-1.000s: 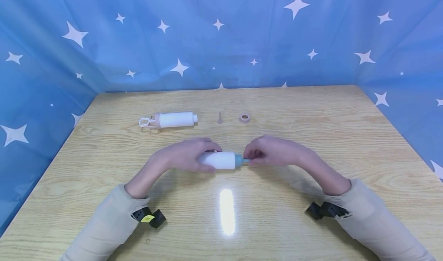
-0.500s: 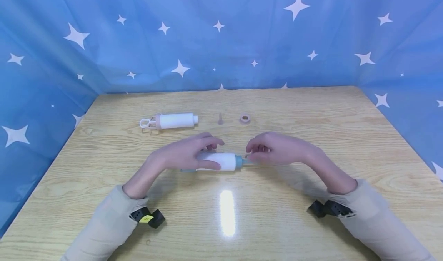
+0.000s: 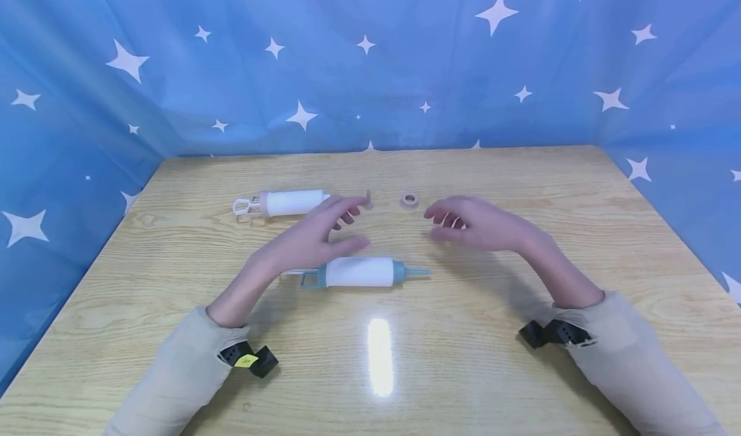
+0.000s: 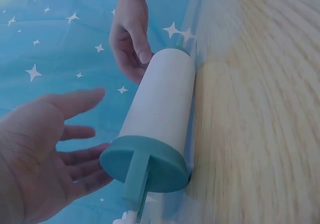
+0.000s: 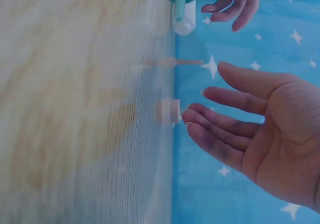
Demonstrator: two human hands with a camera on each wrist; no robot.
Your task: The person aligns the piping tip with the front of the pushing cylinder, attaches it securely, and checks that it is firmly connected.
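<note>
A syringe with a white barrel and teal ends lies across the middle of the table, its thin teal nozzle pointing right and its handle left. My left hand is just beyond it, fingers loosely extended and holding nothing; its forearm side partly covers the handle. Farther back lies a second white syringe with pink fittings, its tip behind my left fingers. A small pink nozzle-like piece stands by those fingertips. My right hand, relaxed and holding nothing, is nearest to a pink ring.
The pale wooden table stretches out on all sides, with a bright light reflection in front of the teal syringe. A blue star-patterned curtain hangs along its back and sides. Each sleeve carries a black wrist camera.
Both hands have let go of the teal syringe and moved away from it toward the back of the table. The syringe stays lying in place.
</note>
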